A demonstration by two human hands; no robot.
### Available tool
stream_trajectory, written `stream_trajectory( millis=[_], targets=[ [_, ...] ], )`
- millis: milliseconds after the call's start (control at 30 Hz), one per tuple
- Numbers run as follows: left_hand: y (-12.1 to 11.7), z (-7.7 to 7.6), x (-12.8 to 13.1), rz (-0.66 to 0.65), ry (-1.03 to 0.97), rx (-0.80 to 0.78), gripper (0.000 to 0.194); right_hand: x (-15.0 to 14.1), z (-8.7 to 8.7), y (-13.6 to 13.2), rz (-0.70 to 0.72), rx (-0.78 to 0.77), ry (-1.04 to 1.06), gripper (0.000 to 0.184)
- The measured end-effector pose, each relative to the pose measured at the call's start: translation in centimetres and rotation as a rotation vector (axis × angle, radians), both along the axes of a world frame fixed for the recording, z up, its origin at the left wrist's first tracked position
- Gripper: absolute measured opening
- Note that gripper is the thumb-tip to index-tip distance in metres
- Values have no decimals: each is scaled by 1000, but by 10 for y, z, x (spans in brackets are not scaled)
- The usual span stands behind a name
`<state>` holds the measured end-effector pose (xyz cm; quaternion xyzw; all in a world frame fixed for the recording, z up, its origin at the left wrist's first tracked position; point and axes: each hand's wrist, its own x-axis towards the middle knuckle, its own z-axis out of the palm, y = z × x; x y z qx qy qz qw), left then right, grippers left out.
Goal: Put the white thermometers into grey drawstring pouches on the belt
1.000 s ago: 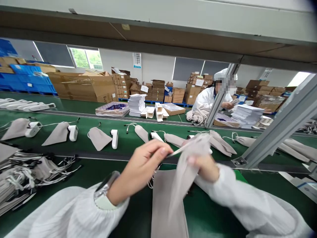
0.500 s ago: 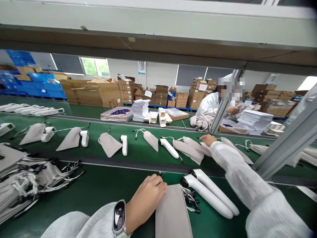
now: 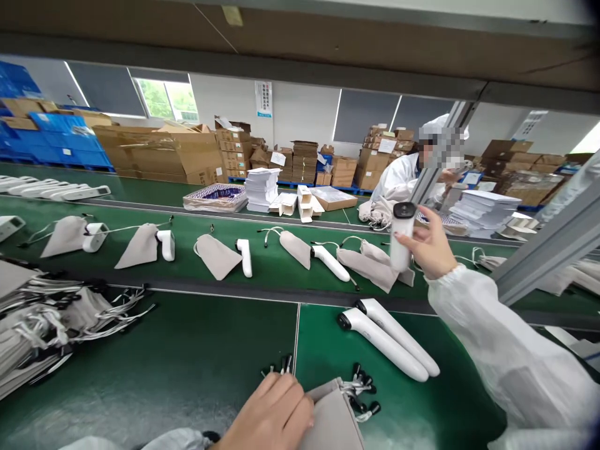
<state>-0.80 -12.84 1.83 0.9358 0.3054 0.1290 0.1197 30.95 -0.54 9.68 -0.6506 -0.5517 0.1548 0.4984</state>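
Right hand closed round a white device, black end up, held over the belt. Left hand lies on bags, fingers curled, well in from the table's far edge; cannot tell if it grips. Two more devices lie side by side near that edge.

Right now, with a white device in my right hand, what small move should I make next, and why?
Perhaps lower the right hand and lay its raised white device beside the two similar devices: they lie together on the green surface, while the left hand is at the grey pouches.
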Motion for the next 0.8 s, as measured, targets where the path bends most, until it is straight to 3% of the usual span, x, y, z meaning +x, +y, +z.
stream_trajectory(
  millis=[33, 100, 233, 400, 533, 600, 667, 733, 800],
  targets=[
    [-1, 4, 1, 2, 0, -33, 16, -21, 6, -12, 214, -8, 195, 79],
    [2, 17, 4, 19, 8, -97, 17, -62, 13, -36, 473, -50, 455, 80],
    [13, 44, 6, 17, 28, -120, 16, -113, 14, -65, 707, -183, 646, 65],
    [24, 59, 0, 66, -65, -180, 20, -119, 12, -64, 761, -315, 661, 56],
    [33, 63, 5, 153, -242, 1, 26, -132, 2, -75, 890, -545, 592, 30],
    [38, 65, 7, 171, -280, 80, 27, -141, -6, -84, 952, -694, 521, 36],
    [41, 66, 4, 166, -255, 90, 26, -142, -13, -89, 930, -792, 436, 49],
    [43, 66, -8, 180, -184, 42, 22, -129, -16, -86, 828, -681, 286, 52],
    [42, 68, -26, 220, -72, -68, 23, -108, -19, -79, 681, -402, 124, 45]
  ],
)
